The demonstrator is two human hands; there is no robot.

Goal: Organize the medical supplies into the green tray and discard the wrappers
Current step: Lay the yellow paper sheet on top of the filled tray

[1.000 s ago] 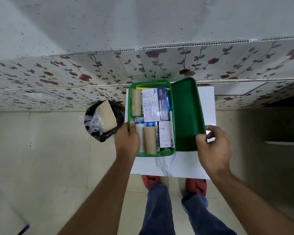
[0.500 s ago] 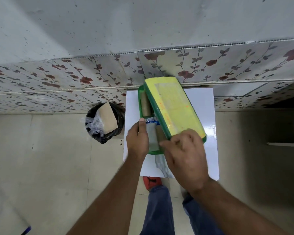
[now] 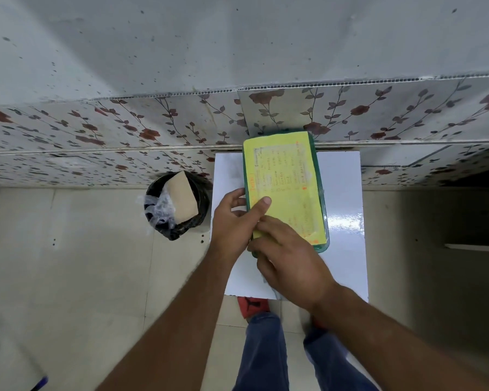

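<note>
The green tray [image 3: 322, 193] lies on the small white table [image 3: 342, 198] with its lid down; the lid's top carries a yellow printed label [image 3: 283, 176]. The supplies inside are hidden. My left hand [image 3: 233, 221] grips the tray's near left edge, thumb on the label. My right hand [image 3: 288, 258] presses down on the lid's near corner, fingers flat and together. The black bin [image 3: 201, 198] on the floor left of the table holds a brown cardboard piece [image 3: 182, 198] and clear plastic wrappers [image 3: 160, 207].
The table's far edge sits against a wall with floral panels [image 3: 124, 131]. Pale floor tiles [image 3: 68, 277] spread to the left. My legs in blue jeans [image 3: 263, 354] and red footwear [image 3: 251, 304] are at the table's near edge. A dark recess [image 3: 449, 221] lies to the right.
The open lid was swung over by my right hand and now lies flat on the tray, hiding the supplies. My left hand shifted along the tray's left edge, thumb onto the label.
</note>
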